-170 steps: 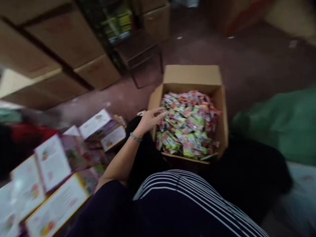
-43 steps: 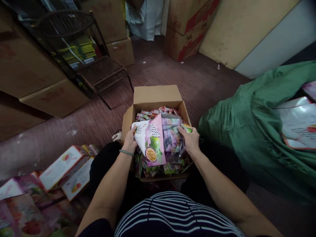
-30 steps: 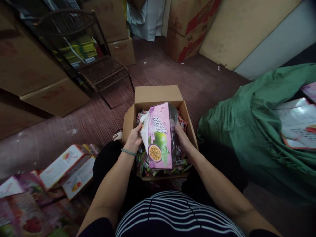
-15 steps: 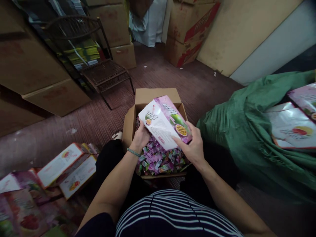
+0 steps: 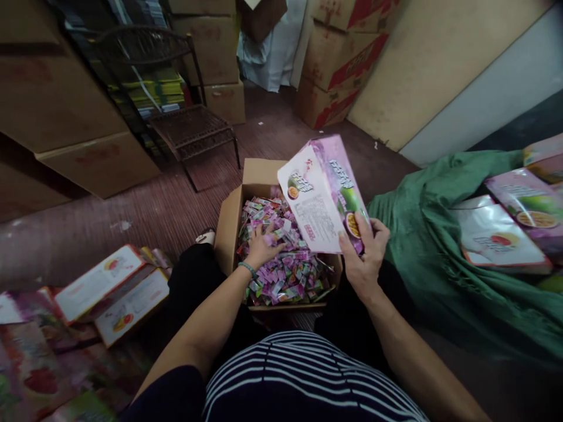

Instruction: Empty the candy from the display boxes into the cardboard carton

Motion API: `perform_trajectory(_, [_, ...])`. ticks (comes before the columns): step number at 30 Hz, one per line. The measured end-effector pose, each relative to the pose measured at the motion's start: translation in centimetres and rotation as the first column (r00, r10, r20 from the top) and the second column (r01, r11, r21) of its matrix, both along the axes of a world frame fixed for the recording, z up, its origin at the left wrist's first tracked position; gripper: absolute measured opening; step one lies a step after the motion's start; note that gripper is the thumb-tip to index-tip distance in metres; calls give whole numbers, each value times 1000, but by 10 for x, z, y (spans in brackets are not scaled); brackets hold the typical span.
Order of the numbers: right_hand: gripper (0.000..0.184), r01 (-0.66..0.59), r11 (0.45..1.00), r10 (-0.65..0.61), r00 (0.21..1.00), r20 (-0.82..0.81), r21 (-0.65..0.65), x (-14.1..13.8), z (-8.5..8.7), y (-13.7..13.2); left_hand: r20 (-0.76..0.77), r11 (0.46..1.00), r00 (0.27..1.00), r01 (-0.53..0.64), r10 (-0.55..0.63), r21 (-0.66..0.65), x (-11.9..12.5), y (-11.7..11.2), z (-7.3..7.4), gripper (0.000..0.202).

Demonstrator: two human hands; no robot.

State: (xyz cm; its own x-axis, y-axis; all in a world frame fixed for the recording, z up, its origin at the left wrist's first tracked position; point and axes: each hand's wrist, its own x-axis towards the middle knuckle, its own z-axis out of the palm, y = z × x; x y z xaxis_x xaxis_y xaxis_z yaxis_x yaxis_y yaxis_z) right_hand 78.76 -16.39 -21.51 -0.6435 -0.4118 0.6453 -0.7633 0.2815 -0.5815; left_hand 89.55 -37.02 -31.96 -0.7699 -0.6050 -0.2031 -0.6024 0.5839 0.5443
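Between my knees stands an open cardboard carton (image 5: pixel 229 234), filled with small purple wrapped packets (image 5: pixel 285 275). My left hand (image 5: pixel 263 249) rests on the packets with its fingers spread. A white and purple packaging box (image 5: pixel 314 202) with passion fruit pictures is tilted above the carton's right side. My right hand (image 5: pixel 367 252) grips that box by its lower right end, thumb on the white face and fingers on the purple side. Whether the box holds anything is hidden.
Printed boxes (image 5: pixel 101 281) lie in a pile at the left. A green sack (image 5: pixel 409 217) at the right holds more boxes (image 5: pixel 501 234). A metal chair (image 5: pixel 193 129) and stacked cartons (image 5: pixel 211 53) stand ahead on the brown floor.
My left hand has let go of the packaging box and moved down onto the packets. The box has shifted up and to the right in my right hand.
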Motion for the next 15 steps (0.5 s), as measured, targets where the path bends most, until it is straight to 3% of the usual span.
perform_trajectory(4, [47,-21,1000,21,1000,20,-11,4,5,7,57,997,996,68,-65,-47,6,6,-6,97])
perform_trajectory(7, [53,46,990,-11,969,248,-135,-4,7,14,144,996,988,58,-47,-69,7,4,-8,95])
perform_trajectory(8, [54,50,976,39,920,390,-214,-10,8,18,161,996,986,51,-38,-78,7,2,-7,93])
perform_trajectory(10, [53,89,917,206,728,654,-389,-23,10,30,168,994,985,44,-27,-96,6,-2,-3,89])
perform_trajectory(12, [48,181,849,336,539,772,-496,-37,13,51,157,991,987,40,-20,-125,5,-9,2,86])
perform_trajectory(13, [46,220,830,363,485,796,-512,-43,14,65,151,989,988,38,-17,-140,4,-13,3,86])
perform_trajectory(15, [43,289,804,359,461,812,-520,-52,16,102,145,986,989,36,-12,-164,1,-21,4,83])
